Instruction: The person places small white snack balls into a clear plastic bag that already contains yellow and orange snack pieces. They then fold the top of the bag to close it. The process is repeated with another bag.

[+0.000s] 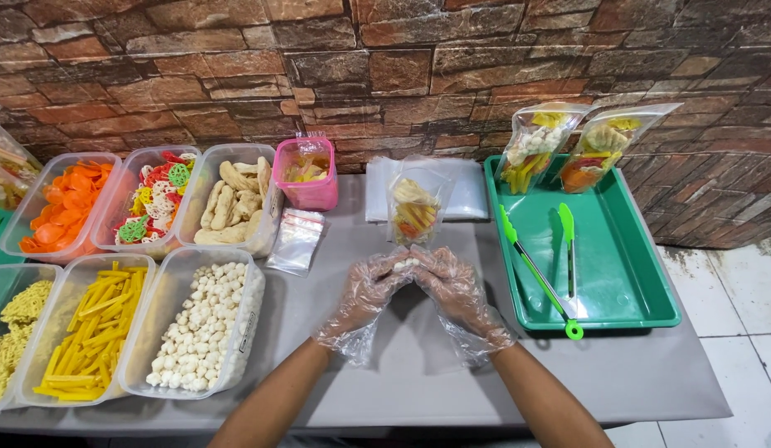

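Both my hands wear thin clear plastic gloves and meet at the table's middle. My left hand [370, 290] and my right hand [453, 292] cup a few small white round crackers [406, 264] between their fingertips. Just beyond them a clear plastic pouch [416, 204] stands open, holding yellow, orange and pale snack pieces. The hands touch each other and sit right below the pouch's base.
Left: clear tubs of white balls [204, 325], yellow sticks [88, 330], noodle pieces, orange chips [63, 203], coloured wheels [155, 199], beige crackers [233, 206]. A pink tub [306, 174], small bags [296, 239]. Right: green tray [626, 282] with tongs [536, 270] and two filled pouches [568, 145].
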